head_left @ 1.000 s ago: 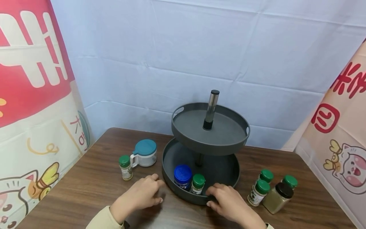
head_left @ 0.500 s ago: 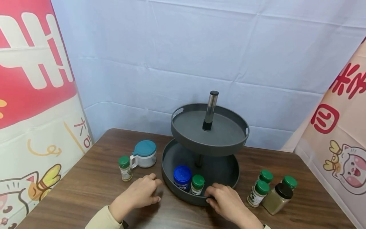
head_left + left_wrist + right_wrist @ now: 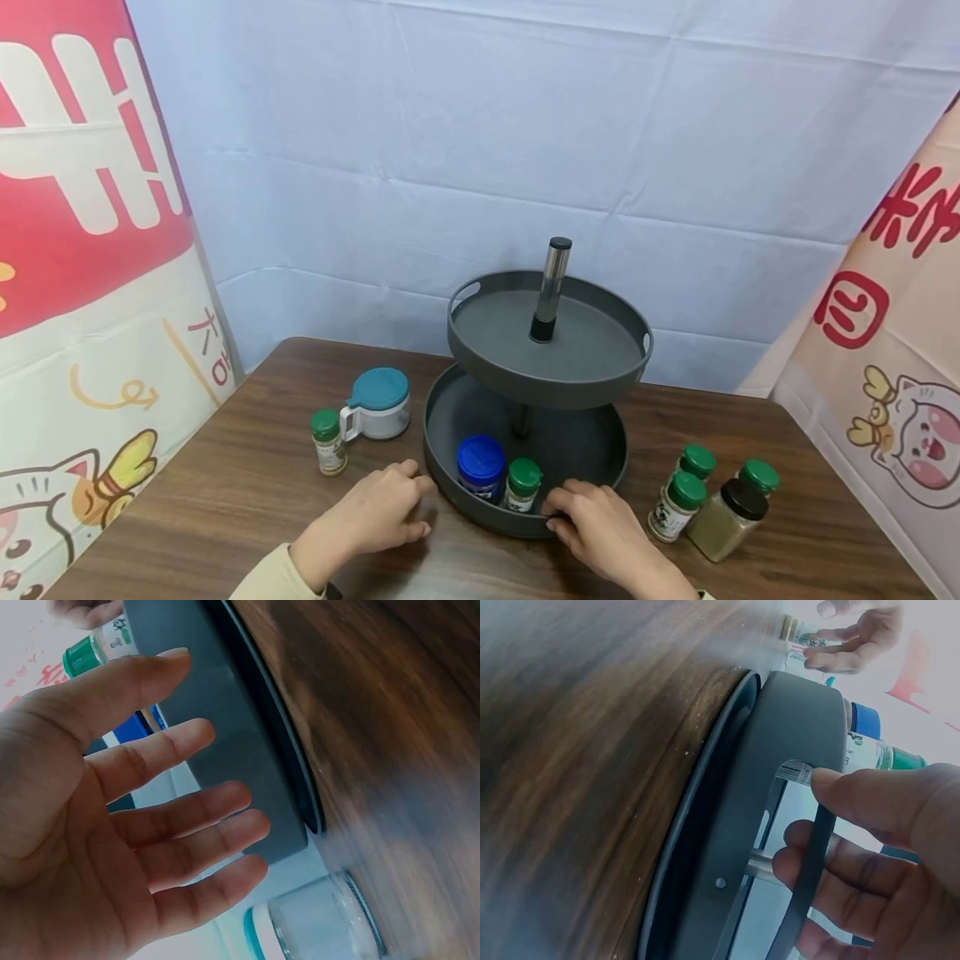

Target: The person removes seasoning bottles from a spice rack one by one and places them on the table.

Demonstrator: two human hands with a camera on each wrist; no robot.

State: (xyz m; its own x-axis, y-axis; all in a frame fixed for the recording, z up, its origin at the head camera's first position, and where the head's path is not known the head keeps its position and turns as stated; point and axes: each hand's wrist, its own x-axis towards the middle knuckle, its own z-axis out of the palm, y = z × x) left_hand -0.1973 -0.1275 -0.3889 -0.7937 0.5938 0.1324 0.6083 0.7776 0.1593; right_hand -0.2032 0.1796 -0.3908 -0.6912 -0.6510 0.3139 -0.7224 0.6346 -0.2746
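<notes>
A dark grey two-tier round tray [image 3: 487, 513] stands on the table. Its lower tier holds a blue-lidded jar [image 3: 481, 463] and a green-capped spice bottle [image 3: 522, 482] near the front rim. My right hand [image 3: 600, 529] grips that rim at the front right; in the right wrist view its fingers [image 3: 855, 866] curl through the handle slot, with the thumb on the outer side. Beside the lower tier's front left, my left hand [image 3: 375, 510] is spread and holds nothing. The left wrist view shows its palm [image 3: 97, 832] and loosely bent fingers close to the tray's wall.
Left of the tray stand a teal-lidded jar with a white handle [image 3: 381, 404] and a green-capped bottle [image 3: 329, 446]. Several spice bottles [image 3: 673, 508] stand at the right, one a black-capped bottle [image 3: 723, 523]. A pale cloth [image 3: 450, 167] hangs behind the table.
Over the last half second the two jars in the lower tier have shifted slightly right, along with my right hand. My left hand has also moved slightly right.
</notes>
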